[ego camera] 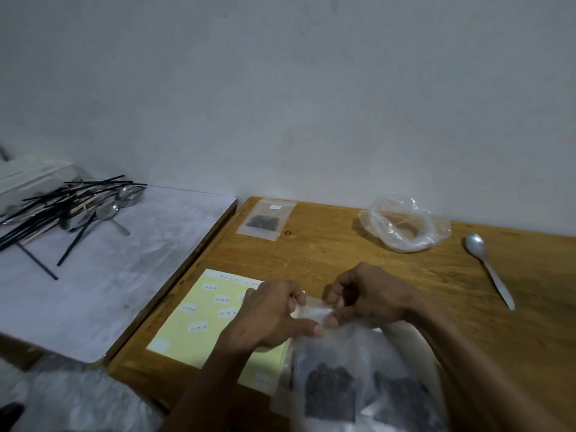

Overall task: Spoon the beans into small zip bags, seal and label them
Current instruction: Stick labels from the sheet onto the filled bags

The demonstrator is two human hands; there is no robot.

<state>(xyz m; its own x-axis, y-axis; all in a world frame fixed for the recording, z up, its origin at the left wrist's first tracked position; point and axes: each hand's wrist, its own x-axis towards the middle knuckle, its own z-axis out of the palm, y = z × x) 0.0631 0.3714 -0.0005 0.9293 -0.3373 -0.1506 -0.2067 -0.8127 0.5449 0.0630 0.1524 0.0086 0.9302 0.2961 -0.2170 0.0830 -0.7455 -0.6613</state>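
Note:
My left hand (271, 316) and my right hand (364, 294) both pinch the top strip of a small clear zip bag (314, 313) low in the middle of the wooden table (343, 263). Dark beans (330, 391) lie inside the bag below my hands. A second bag of beans (402, 397) lies just to its right. A yellow sheet (193, 319) with several white written labels sits under my left hand. A filled, labelled bag (265, 220) rests at the table's far left. A crumpled clear plastic bag (405, 224) with some beans lies at the back, and a metal spoon (489, 269) at the right.
A white table (109, 275) adjoins on the left, carrying a heap of black straws, wooden sticks and spoons (71, 210) beside a white box (31, 179). A grey wall stands behind both tables.

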